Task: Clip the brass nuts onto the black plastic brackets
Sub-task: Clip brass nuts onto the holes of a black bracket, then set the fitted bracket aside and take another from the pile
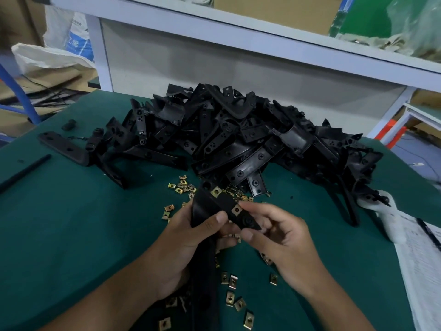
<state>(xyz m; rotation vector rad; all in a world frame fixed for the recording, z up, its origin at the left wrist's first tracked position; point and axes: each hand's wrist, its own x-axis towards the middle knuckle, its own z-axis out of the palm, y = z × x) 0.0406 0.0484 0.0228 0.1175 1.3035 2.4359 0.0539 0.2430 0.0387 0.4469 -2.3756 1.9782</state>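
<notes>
In the head view, the left hand (188, 237) holds a long black plastic bracket (210, 211) above the green desk (71, 235), its grip closed round the part with the thumb pressed across the bracket's face and the other fingers curled behind it. The bracket runs from its upper end, near the loose nuts, down between both forearms toward the lower edge of the picture. 2 brass nuts already sit on its upper section: one near the top end (216, 192) and a second lower down (236, 210). The right hand (281, 237) pinches the bracket's pointed side tab, with the forefinger tip touching the lower clipped nut and the thumb underneath the tab; its remaining fingers are loosely curled. Loose brass nuts (183, 185) lie scattered on the desk just beyond the hands, and more (232, 295) lie between the forearms. A large pile of black brackets (238, 134) is heaped at the far side of the desk, near a white shelf frame (214, 27). Printed paper (420, 259) lies at the right edge.
</notes>
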